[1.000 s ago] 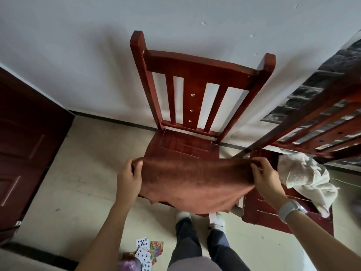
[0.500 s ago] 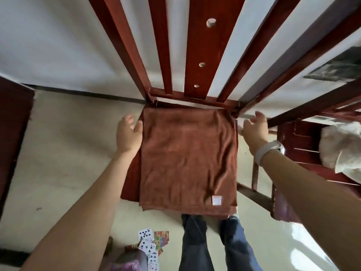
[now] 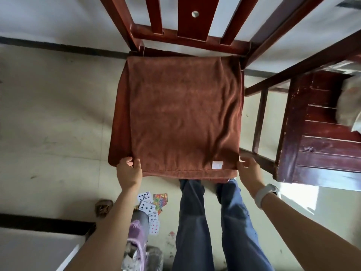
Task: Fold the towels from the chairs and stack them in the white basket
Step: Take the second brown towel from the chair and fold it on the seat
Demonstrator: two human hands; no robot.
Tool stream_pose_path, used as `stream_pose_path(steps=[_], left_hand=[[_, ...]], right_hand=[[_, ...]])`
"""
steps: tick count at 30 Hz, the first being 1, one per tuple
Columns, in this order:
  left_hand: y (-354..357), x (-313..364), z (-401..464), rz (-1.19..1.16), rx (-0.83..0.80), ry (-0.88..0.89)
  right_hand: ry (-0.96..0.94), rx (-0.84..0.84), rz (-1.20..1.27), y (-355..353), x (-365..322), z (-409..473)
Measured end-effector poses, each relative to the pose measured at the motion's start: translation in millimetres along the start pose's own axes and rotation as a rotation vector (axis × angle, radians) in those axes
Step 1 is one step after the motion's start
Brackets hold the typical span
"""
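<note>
Pale tiled floor [image 3: 48, 118] and a white wall fill the background behind the wooden chair [image 3: 195, 39] at the centre of the frame, whose back is cut off at the top edge. We see the brown towel [image 3: 181, 114] spread flat over its seat, hiding nearly all of it, the near hem hanging slightly over the front edge. Our left hand [image 3: 129, 174] pinches the towel's lower left corner, thumb on top. Our right hand [image 3: 249, 173] sits at the lower right corner with fingers loosely curved; we cannot tell whether it actually grips the cloth. A small white label [image 3: 217, 164] lies near that corner, its writing too small to read. At the right, a second chair [image 3: 320, 137] carries a pale towel [image 3: 349, 106], blurred and cut off by the frame edge. Below the seat, playing cards [image 3: 148, 208] lie scattered on the floor beside our legs. A white basket [image 3: 39, 249] corner shows at lower left, contents hidden.
</note>
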State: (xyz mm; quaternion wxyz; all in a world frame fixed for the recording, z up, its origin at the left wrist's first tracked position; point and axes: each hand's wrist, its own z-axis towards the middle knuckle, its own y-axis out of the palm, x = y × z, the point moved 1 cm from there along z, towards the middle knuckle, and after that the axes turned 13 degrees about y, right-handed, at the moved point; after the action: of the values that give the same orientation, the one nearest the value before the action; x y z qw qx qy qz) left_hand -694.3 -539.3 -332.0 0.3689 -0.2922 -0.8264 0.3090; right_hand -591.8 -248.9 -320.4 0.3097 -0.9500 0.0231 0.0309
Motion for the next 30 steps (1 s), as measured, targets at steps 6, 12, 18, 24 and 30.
stream_pose_path(steps=[6,12,18,24,30], left_hand=[[-5.4,-7.9,9.4,0.021,-0.030,-0.046],[-8.5,-12.4,2.6,0.001,-0.062,-0.073],[-6.3,-31.6,-3.8,-0.338,-0.159,-0.290],[-5.7,-38.1,-9.4,-0.636,-0.243,-0.408],[-7.6,-41.2,-7.4,-0.715,-0.284,-0.365]], right_hand=[[0.047,0.013,0.097,6.3,11.6,5.4],[0.112,-0.069,0.237,11.4,23.6,10.4],[0.219,-0.150,0.303,14.4,39.9,16.2],[0.279,-0.306,0.419,19.3,38.8,24.3],[0.208,-0.251,0.353,19.3,39.4,20.9]])
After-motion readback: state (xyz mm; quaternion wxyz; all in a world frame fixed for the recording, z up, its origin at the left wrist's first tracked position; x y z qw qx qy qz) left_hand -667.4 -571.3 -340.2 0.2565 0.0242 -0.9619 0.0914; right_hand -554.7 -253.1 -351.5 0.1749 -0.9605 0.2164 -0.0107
